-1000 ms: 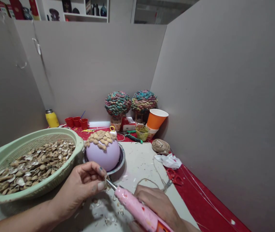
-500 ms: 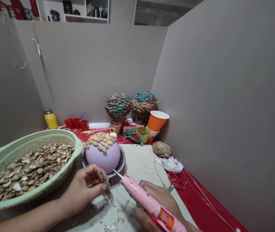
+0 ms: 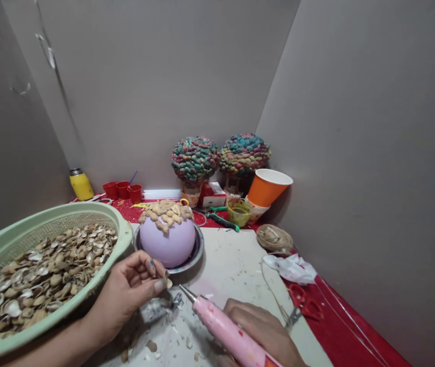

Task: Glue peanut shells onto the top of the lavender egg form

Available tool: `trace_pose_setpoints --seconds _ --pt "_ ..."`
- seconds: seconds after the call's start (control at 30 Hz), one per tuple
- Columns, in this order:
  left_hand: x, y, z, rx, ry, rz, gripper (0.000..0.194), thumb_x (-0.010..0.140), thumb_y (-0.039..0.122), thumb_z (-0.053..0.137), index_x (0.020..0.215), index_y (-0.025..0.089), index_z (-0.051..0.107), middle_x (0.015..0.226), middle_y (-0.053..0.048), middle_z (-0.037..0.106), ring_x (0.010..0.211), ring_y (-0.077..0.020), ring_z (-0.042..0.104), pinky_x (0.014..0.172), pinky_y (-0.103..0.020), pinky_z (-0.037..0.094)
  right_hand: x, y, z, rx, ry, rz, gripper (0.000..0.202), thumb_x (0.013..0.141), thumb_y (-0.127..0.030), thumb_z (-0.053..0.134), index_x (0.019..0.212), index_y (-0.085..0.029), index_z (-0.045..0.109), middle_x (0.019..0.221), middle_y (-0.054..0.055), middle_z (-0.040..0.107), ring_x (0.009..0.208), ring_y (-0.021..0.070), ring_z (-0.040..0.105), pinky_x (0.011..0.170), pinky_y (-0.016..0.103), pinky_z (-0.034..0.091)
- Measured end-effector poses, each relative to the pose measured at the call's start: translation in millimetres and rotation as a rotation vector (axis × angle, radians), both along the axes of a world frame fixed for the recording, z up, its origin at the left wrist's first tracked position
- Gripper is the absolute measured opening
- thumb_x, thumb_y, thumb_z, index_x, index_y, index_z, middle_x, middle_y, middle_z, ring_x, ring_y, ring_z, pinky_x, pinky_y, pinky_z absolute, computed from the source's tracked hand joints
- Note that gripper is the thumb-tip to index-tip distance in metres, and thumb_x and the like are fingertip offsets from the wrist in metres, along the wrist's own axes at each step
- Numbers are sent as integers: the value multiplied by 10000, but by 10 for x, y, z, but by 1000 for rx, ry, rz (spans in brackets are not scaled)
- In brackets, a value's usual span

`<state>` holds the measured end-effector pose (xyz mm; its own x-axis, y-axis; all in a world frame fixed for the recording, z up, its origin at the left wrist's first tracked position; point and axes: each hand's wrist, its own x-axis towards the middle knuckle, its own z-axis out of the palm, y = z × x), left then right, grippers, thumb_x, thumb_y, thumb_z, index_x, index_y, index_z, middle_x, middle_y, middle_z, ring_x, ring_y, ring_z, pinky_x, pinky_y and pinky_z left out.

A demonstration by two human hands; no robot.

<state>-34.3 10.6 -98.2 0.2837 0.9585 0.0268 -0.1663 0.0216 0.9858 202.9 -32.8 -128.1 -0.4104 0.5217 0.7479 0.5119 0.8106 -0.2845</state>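
Between the thumb and fingers of my left hand [image 3: 133, 283] is a peanut shell [image 3: 168, 281], its pale inner side partly showing. My right hand [image 3: 263, 326] grips a pink hot glue gun [image 3: 227, 323], whose metal tip points at the shell from a small distance to the right. Just beyond my left hand, a lilac balloon [image 3: 167, 244] rests in a metal bowl [image 3: 198, 257]. Peanut shells [image 3: 166, 211] cover its top in an overlapping layer. To the left stands a green colander [image 3: 124, 229] full of loose peanut shells [image 3: 57, 270].
Behind are two colourful shell-covered trees [image 3: 195, 159], red cups [image 3: 135, 193], a yellow bottle [image 3: 81, 186], an orange paper cup [image 3: 267, 189] and pliers [image 3: 223, 221]. On the right lie twine [image 3: 274, 238], a white plastic bag [image 3: 292, 268] and red scissors [image 3: 305, 303]. Grey partitions [image 3: 156, 92] enclose the table.
The view has tilted down and shifted. The glue gun's tip has gone from beside the balloon to near the shell in my left hand, which now shows its pale inside.
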Motion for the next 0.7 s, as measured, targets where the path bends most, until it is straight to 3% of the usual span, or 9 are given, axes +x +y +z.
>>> trace_pose_setpoints --seconds 0.07,0.17,0.33,0.7 --pt "3 -21 -2 -37 8 -14 234 720 243 802 763 175 582 785 23 660 701 -94 556 667 -182 452 -16 12 -101 -10 -1 55 262 945 -304 502 703 -208 474 558 -31 488 460 114 492 432 254 345" --pt "5 -49 15 -61 32 -31 233 701 232 818 764 170 603 773 29 655 691 -86 555 651 -164 453 -50 24 -151 34 80 16 290 936 -315 497 667 -218 452 518 -48 452 424 112 432 412 271 278" --pt "29 -76 61 -67 26 -40 232 682 231 831 746 162 619 746 31 659 674 -77 558 637 -149 458 -49 22 -125 -7 7 78 273 934 -328 490 689 -209 472 533 -37 467 457 121 454 429 263 299" --pt "50 -84 45 -54 25 -25 233 662 214 844 746 161 633 759 11 680 694 -97 595 664 -175 490 -73 6 -85 -33 -7 30 240 898 -292 502 682 -235 413 544 -55 439 449 118 430 436 271 305"
